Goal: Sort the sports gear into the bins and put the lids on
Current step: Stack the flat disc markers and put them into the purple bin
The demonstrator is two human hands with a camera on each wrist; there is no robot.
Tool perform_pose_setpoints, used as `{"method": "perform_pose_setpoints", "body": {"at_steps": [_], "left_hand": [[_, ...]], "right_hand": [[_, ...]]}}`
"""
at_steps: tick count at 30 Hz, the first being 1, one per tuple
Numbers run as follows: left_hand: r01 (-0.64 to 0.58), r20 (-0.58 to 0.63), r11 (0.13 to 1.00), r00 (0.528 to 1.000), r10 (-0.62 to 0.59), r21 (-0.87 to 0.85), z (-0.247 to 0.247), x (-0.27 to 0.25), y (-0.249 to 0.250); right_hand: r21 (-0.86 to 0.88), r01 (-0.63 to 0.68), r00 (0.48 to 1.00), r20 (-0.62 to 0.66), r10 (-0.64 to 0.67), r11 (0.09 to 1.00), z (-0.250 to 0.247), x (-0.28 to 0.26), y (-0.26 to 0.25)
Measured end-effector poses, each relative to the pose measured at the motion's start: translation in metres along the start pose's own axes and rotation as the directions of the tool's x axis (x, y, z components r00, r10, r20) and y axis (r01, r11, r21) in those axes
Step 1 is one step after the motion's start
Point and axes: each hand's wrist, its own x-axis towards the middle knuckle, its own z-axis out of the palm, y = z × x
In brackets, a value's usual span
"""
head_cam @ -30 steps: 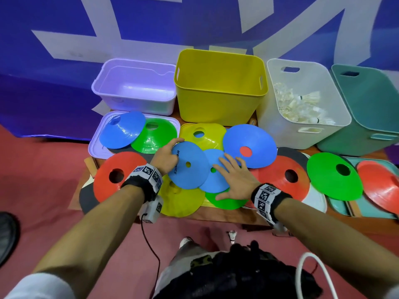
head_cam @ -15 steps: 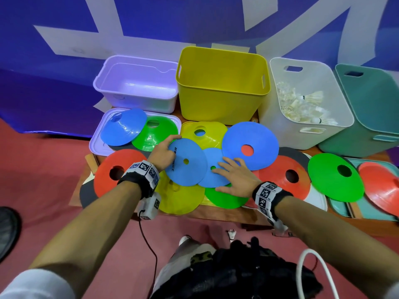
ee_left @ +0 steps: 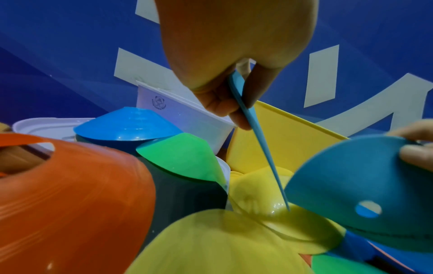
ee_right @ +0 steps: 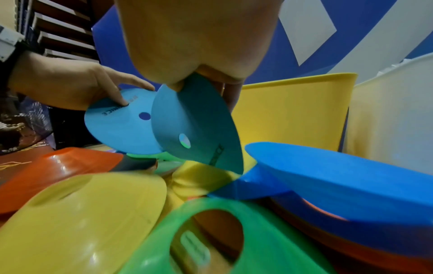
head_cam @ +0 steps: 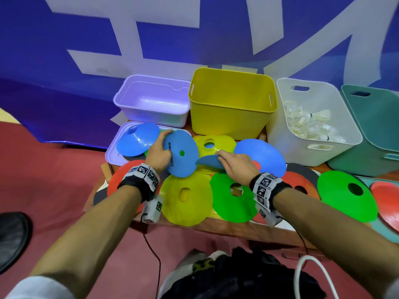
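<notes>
A blue disc (head_cam: 182,156) is gripped at its edge by the left hand (head_cam: 158,153), thumb on top and fingers curled beneath, and is held tilted above the pile. A 2nd blue disc (head_cam: 210,161) is pinched by the right hand (head_cam: 236,167) and lifted just beside the 1st. Below them, yellow, green and red discs are spread over the table (head_cam: 226,228). Behind stand 4 bins; shuttlecocks (head_cam: 311,124) are seen in the white bin (head_cam: 319,147).
</notes>
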Motion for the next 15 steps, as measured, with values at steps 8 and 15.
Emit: {"method": "perform_pose_setpoints", "body": {"at_steps": [8, 15], "left_hand": [[-0.073, -0.047, 0.997, 0.996, 0.073, -0.002, -0.015, 0.007, 0.013], [-0.209, 0.041, 0.973, 0.976, 0.214, -0.098, 0.000, 0.030, 0.048]], "right_hand": [[0.110, -0.150, 0.973, -0.163, 0.166, 0.983, -0.033, 0.036, -0.001], [0.387, -0.295, 0.891, -0.220, 0.398, 0.874, -0.065, 0.034, 0.028]]}}
